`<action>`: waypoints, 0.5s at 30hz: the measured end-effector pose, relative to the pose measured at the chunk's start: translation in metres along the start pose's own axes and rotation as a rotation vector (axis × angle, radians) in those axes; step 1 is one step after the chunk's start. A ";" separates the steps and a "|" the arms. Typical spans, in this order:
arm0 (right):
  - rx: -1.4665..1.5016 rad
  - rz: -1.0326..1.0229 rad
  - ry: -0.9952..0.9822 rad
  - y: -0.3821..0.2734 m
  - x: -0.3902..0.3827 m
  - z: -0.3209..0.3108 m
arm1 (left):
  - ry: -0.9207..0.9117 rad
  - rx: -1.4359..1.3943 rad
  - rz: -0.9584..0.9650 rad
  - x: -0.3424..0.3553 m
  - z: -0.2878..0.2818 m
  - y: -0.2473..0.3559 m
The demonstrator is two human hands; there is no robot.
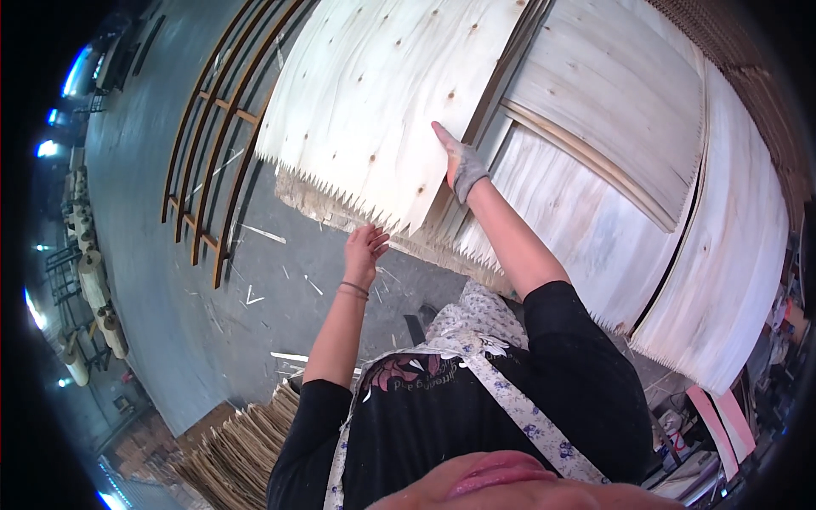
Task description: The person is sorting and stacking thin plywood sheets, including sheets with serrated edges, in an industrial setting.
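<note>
Veneer sheet (374,102) covers near-left corner of stack (299,194). Right hand (464,167) grips its right edge; left hand (367,246) curled at toothed edge, grip unclear. Looks light, floppy, splinter-prone; hold smooth sides.

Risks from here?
1. Splinters: the bare fingertips of the left hand are right by the jagged edge of the top wood sheet.
2. Breakage: those thin, pointed teeth could snap if they catch on something.
3. Tripping: loose wood scraps litter the floor near the stack, so a step there might slip.
</note>
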State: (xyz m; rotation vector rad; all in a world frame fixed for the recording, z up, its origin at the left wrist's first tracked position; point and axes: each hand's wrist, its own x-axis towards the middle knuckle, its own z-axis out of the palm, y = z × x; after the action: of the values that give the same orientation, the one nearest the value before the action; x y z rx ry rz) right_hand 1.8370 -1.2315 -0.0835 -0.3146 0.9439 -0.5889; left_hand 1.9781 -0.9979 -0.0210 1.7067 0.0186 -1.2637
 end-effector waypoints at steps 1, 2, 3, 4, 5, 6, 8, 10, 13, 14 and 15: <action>0.018 -0.024 0.009 -0.001 0.000 0.005 | 0.052 -0.124 -0.041 0.007 -0.001 0.002; 0.014 -0.015 0.002 -0.003 -0.007 0.013 | 0.062 -0.129 -0.041 0.012 -0.004 0.005; 0.086 -0.037 -0.093 -0.009 -0.016 0.020 | 0.099 -0.270 -0.104 0.015 -0.003 0.012; 0.157 -0.064 -0.183 -0.016 -0.025 0.024 | 0.129 -0.410 -0.170 0.021 0.001 0.019; 0.153 -0.059 -0.188 -0.020 -0.033 0.030 | 0.031 -0.574 -0.213 0.027 0.002 0.026; 0.137 -0.076 -0.175 -0.024 -0.039 0.034 | 0.031 -0.579 -0.214 0.034 0.005 0.030; 0.113 -0.095 -0.157 -0.029 -0.039 0.030 | -0.193 -0.745 -0.134 0.043 0.012 0.037; -0.416 -0.033 -0.029 -0.036 -0.035 0.019 | -0.123 -0.755 -0.169 0.046 0.024 0.037; -0.656 -0.081 0.213 -0.014 -0.018 0.016 | -0.027 -0.645 -0.141 0.080 0.007 0.011; -0.661 -0.085 0.214 -0.004 -0.010 0.013 | -0.031 -0.650 -0.140 0.080 0.011 0.010; -0.257 -0.041 0.073 0.002 -0.003 0.012 | 0.007 -0.592 -0.131 0.078 0.017 0.012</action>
State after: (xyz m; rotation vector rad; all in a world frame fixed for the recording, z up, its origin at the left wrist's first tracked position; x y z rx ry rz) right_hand 1.8464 -1.2284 -0.0760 -0.5466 1.0884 -0.5197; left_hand 2.0075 -1.0547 -0.0698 1.2085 0.4699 -1.1942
